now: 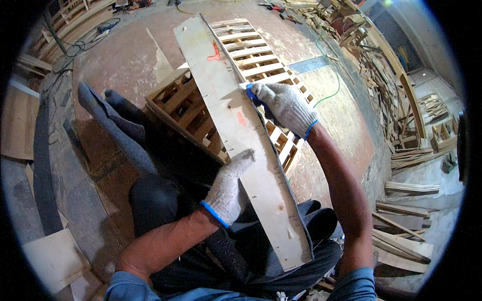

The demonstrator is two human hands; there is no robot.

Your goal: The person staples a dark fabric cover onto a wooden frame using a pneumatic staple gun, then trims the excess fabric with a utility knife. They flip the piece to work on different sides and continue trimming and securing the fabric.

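Observation:
A long pale plywood board (231,115) slants across my lap, with staples along its edges and orange-red marks on its face. Dark grey felt-like material (277,158) shows along its right edge. My left hand (233,178), in a white knit glove, grips the board's left edge with the thumb on top. At the right edge, farther up, my gloved right hand (286,105) is closed around a small blue-handled tool (252,94). The fingers hide most of that tool, so its exact kind does not show.
Slatted wooden frames (256,55) lie beneath and beyond the board. Dark grey material (118,128) is draped to the left. Scrap wood (361,65) is piled along the right, a green hose (334,93) crosses the floor, and cables (78,47) lie at the far left.

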